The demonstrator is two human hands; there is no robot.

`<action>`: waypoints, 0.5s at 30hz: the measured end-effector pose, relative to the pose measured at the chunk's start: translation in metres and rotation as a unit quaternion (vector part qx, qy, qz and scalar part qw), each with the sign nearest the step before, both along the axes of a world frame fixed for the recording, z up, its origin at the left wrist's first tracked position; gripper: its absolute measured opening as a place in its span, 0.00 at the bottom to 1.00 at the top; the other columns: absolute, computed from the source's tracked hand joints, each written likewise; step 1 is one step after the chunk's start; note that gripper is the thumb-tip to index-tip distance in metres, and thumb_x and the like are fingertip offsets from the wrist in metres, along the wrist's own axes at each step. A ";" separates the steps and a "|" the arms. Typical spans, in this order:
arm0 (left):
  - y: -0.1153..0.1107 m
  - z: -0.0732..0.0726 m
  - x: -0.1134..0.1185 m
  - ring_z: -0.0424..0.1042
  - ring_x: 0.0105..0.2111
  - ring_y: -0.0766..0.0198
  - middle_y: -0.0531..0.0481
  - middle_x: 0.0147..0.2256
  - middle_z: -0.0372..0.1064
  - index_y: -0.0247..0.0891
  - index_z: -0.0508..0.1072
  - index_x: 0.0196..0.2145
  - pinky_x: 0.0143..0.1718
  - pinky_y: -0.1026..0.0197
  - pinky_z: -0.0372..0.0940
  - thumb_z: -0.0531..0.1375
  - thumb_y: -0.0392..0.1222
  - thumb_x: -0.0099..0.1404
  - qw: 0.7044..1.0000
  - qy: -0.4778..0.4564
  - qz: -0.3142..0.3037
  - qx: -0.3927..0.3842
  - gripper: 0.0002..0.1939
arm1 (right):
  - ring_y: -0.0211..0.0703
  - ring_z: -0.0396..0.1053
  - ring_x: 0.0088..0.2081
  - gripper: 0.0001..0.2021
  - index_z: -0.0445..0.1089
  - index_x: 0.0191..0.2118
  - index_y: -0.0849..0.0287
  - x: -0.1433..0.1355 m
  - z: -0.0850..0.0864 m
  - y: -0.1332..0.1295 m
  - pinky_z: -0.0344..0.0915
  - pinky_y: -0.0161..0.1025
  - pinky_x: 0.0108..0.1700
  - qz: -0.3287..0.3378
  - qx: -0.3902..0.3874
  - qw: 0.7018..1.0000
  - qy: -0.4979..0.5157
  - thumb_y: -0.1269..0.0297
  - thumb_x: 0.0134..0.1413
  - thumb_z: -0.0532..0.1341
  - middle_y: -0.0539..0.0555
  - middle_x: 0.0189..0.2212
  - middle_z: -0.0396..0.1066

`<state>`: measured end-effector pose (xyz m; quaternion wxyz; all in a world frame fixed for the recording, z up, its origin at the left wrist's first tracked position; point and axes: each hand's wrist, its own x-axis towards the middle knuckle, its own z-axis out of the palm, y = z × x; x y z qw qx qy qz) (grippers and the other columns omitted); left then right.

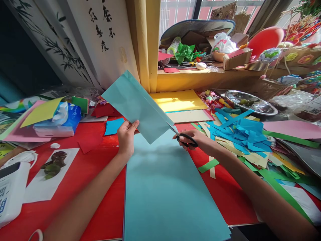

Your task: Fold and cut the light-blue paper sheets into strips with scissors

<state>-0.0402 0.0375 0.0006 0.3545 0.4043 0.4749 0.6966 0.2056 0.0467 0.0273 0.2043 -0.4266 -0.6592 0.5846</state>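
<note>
My left hand (127,137) pinches the lower left edge of a folded light-blue paper (137,108), which is held tilted in the air. Black-handled scissors (187,140) are in my right hand (192,139), their blades at the paper's right corner. A crease or cut line runs along the paper's upper right side; which one I cannot tell. Beneath both hands lies a stack of large light-blue sheets (165,190) on the red table (105,201).
Blue, green and cream paper strips (243,134) are heaped at the right, below a metal bowl (250,102). A tissue pack (59,120) and coloured papers lie at the left. Yellow paper (179,100) lies by the cluttered windowsill (190,78).
</note>
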 end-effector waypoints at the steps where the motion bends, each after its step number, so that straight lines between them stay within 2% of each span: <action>1: 0.000 -0.001 0.000 0.66 0.31 0.66 0.50 0.31 0.68 0.36 0.72 0.33 0.32 0.64 0.63 0.63 0.46 0.52 1.000 0.000 -0.001 0.001 0.13 | 0.36 0.62 0.24 0.22 0.71 0.36 0.65 0.000 0.000 0.000 0.48 0.33 0.20 -0.001 -0.001 1.000 -0.001 0.48 0.45 0.60 0.53 0.22 0.64; 7: 0.001 -0.003 0.000 0.66 0.29 0.67 0.51 0.29 0.68 0.36 0.71 0.31 0.30 0.64 0.64 0.63 0.46 0.52 1.000 -0.001 -0.001 0.006 0.12 | 0.36 0.62 0.24 0.21 0.70 0.34 0.64 -0.001 -0.001 0.001 0.48 0.32 0.21 -0.003 -0.004 1.000 0.007 0.48 0.46 0.60 0.53 0.22 0.64; 15: 0.000 0.000 0.001 0.68 0.33 0.64 0.47 0.34 0.70 0.35 0.72 0.34 0.32 0.63 0.64 0.63 0.45 0.52 1.000 -0.012 -0.002 -0.004 0.13 | 0.34 0.59 0.22 0.19 0.69 0.33 0.64 -0.002 -0.002 -0.002 0.47 0.33 0.20 0.001 0.003 1.000 0.013 0.50 0.47 0.60 0.51 0.19 0.62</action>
